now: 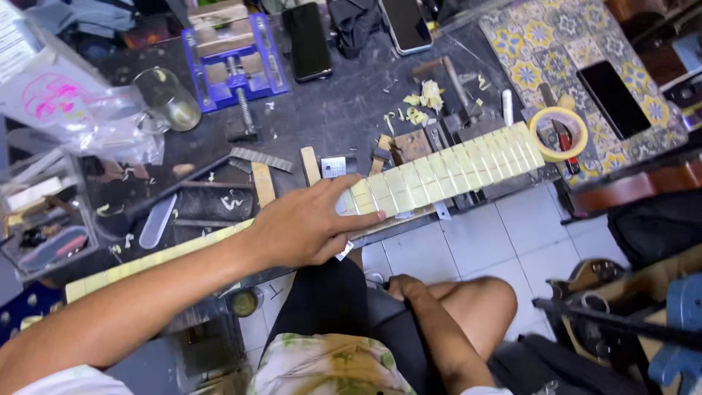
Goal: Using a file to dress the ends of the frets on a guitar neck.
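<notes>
- The neck lies along the bench's front edge, its fretboard face taped in pale yellow strips. Its long axis runs from low at your left to high at your right, ending near the tape roll.
- Part of it sits under your forearm, so only the taped stretch from your fingers out to the right shows plainly, plus a pale strip at far left near the bench corner.
- Your left hand is the nearer one by far: it rests flat on top of the neck, palm down, fingers together and pointing right along the axis, fingertips on the taped face. The thumb lies over the far edge. It presses rather than clasps; nothing is pinched in it.
- Your left forearm reaches in from the lower left, almost in line with the neck.
- Your right hand is down by your lap, below the bench edge and well apart from the neck. Its fingers are hidden against dark cloth, so you cannot tell whether it grips anything.
- Beyond the neck on the bench: a blue vise at the back, a glass mug to its left, two phones at the far edge, pale shavings, and small wood blocks just behind your fingers.
</notes>
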